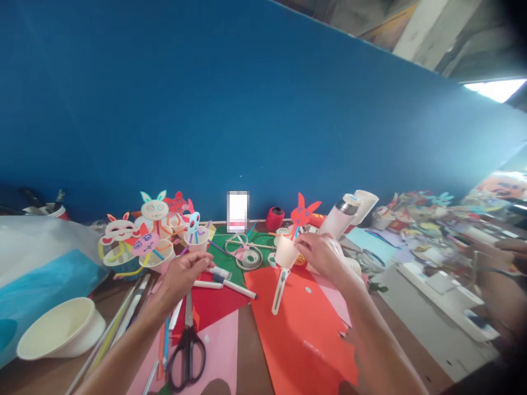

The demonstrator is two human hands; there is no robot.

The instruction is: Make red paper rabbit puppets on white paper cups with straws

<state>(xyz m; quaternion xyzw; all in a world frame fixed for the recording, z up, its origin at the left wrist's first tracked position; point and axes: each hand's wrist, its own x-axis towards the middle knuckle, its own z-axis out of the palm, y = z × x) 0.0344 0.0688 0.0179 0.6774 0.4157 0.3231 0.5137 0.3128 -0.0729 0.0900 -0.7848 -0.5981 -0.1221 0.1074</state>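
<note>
Blue partition (247,115) fills the upper frame. Below it, brown table (252,345), crowded with craft items. Orange-red sheet (304,340) covers the lower centre-right. White bowl (61,329) sits at the lower left.

Hands: right hand (323,253), right of centre, has thumb and fingers closed on the right rim of a paper cup. Left hand (187,272), left of centre, is half curled, thumb near fingertips; cannot tell whether it pinches anything small.

Black-handled scissors (188,351) lie below the left hand, lower centre-left. Paper cup (285,251), just right of centre, touches the right hand and is well apart from the left. Red paper figure (303,214) rises from the cup's mouth. Utility knife (280,292) lies on the sheet just below the cup.
</note>
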